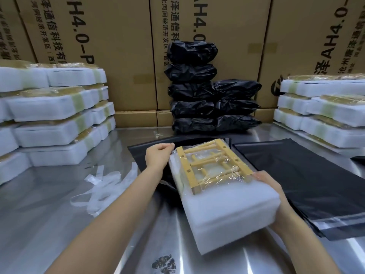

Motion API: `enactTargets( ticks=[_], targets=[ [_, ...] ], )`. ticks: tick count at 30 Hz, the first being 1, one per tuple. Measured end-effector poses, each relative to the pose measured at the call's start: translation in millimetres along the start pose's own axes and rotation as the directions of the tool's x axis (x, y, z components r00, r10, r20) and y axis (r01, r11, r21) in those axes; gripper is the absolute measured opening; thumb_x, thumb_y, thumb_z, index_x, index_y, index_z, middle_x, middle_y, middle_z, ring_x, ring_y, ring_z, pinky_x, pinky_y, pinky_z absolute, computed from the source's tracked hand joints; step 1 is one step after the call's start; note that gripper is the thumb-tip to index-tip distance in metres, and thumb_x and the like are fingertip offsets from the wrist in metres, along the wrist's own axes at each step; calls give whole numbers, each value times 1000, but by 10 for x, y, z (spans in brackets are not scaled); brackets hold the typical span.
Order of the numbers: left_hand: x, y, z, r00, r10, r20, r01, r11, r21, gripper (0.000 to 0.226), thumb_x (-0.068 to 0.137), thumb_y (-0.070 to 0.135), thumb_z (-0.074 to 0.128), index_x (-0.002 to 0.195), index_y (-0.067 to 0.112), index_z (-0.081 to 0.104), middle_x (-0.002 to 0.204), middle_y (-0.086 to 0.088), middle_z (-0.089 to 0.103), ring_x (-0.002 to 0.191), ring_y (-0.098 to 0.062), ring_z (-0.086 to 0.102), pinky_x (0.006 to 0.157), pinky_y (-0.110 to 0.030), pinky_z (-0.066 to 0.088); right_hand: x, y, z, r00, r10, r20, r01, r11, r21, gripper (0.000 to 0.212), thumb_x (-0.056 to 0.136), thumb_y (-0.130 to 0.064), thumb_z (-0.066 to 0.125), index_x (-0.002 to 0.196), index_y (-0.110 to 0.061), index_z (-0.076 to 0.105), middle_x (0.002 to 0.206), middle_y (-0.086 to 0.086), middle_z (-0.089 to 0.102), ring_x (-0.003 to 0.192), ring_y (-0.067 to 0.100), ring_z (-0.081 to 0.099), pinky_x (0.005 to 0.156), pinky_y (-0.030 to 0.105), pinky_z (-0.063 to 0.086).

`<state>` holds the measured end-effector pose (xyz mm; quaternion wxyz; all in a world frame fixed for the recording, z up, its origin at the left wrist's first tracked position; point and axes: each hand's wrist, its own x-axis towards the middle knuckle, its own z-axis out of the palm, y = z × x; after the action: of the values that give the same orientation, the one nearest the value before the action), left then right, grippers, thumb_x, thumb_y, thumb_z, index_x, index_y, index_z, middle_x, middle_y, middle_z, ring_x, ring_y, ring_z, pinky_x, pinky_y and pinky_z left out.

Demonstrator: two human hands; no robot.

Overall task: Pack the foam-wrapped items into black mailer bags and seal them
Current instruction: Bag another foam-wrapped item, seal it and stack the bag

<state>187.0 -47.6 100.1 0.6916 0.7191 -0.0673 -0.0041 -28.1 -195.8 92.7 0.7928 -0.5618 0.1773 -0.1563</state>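
A foam-wrapped item (223,212), white foam under a yellow wooden frame in clear film, lies tilted at the centre of the metal table. Its far end sits at the mouth of a black mailer bag (142,153). My left hand (159,156) pinches the bag's upper edge beside the item's far left corner. Around the item's near right side curls my right hand (276,196), gripping it. How far the item reaches into the bag is hidden.
Stacks of foam-wrapped items stand at left (53,117) and right (324,111). Sealed black bags (209,91) are piled at the back against cardboard boxes (110,36). Flat empty mailers (308,180) lie at right; peeled white strips (102,186) litter the table at left.
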Motion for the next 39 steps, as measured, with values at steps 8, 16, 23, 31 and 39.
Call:
enactTargets(
  ticks=[8,16,23,31,39],
  targets=[
    [-100,175,-49,938,265,224,-310,930,198,4,83,23,71,84,22,75,86,7,73,83,-3,63,71,-14,47,-28,36,-115,990,137,-46,-132,986,101,44,87,-14,46,44,-19,42,43,-1,33,31,13,34,37,9,29],
    [-319,261,-311,709,587,390,-694,481,536,8,84,24,70,88,24,77,78,14,68,72,-3,61,70,-22,49,-53,77,-55,993,109,42,-115,978,173,25,59,-25,57,38,-23,43,40,-6,36,33,12,38,37,15,31],
    [-403,526,-130,708,404,579,-705,447,550,11,85,25,66,90,27,76,68,16,65,66,0,58,66,-19,44,-24,64,-47,995,100,26,-102,986,133,27,60,-27,58,38,-22,44,40,-4,38,34,13,41,35,20,33],
    [-662,659,380,598,387,702,-801,322,504,19,88,24,59,92,20,76,85,11,72,83,-7,64,80,-29,52,43,126,-79,994,110,23,-112,987,111,41,85,-18,48,44,-22,46,44,-4,39,38,11,40,38,17,33],
    [-689,728,54,574,394,718,-813,382,439,19,90,27,62,106,24,73,87,20,70,75,11,58,71,-6,44,36,109,-87,990,-10,142,-22,974,224,26,69,-31,57,45,-21,62,49,-5,55,44,11,55,43,20,44]
  ],
)
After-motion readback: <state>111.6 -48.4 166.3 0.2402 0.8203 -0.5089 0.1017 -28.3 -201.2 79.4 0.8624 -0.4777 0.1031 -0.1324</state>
